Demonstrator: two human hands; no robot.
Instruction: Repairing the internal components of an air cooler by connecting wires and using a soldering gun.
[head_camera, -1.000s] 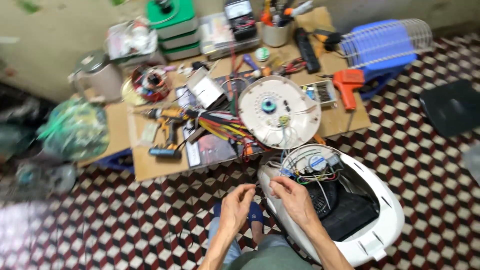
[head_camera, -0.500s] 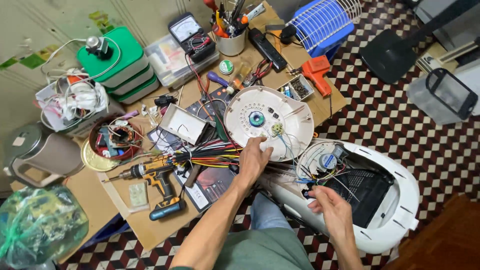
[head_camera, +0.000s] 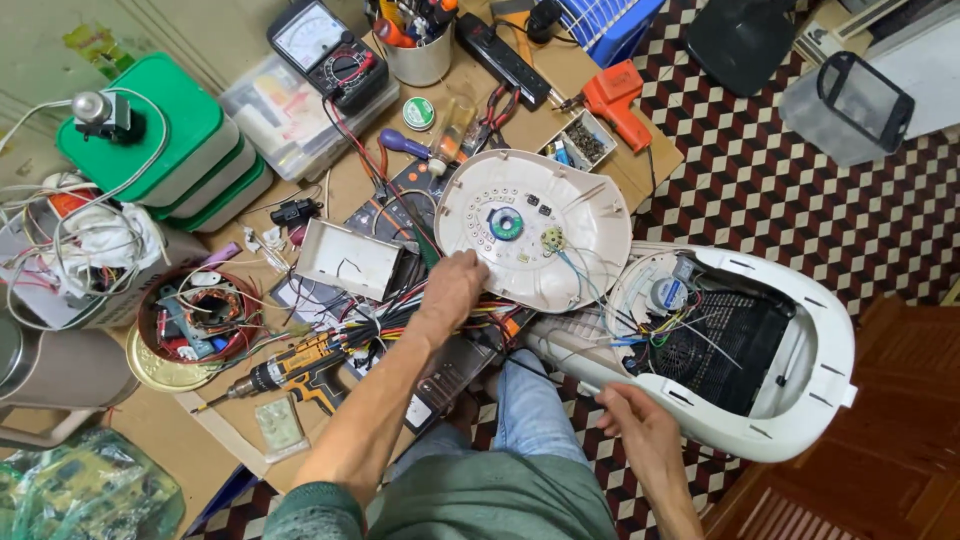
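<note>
Change since earlier frame: left hand (head_camera: 452, 288) now lies lower and further left, on the wire bundle at the near edge of the round cover; right hand (head_camera: 640, 432) remains low beside the housing.
Left hand: palm down, fingers curled over the bundle of coloured wires (head_camera: 385, 322); whether it grips them cannot be told.
Right hand: loosely open, fingers spread, touching the near rim of the white appliance housing (head_camera: 800, 400).
White round cover (head_camera: 535, 230): lies flat on the right end of the tabletop (head_camera: 640, 165), just right of the left hand; thin wires run from it into the housing.
Appliance housing: stands on the checkered floor (head_camera: 780, 190), right of the person's knee, its inner wiring and black grille exposed.
Small open white box (head_camera: 350, 260): just left of the left hand.
Cordless drill (head_camera: 290, 370): near left of the wire bundle, lying on its side.
Multimeter (head_camera: 325, 45): far side, on a clear plastic case.
Orange tool (head_camera: 615, 100): far right corner of the tabletop.
Green-lidded boxes (head_camera: 160, 140): stacked at far left.
</note>
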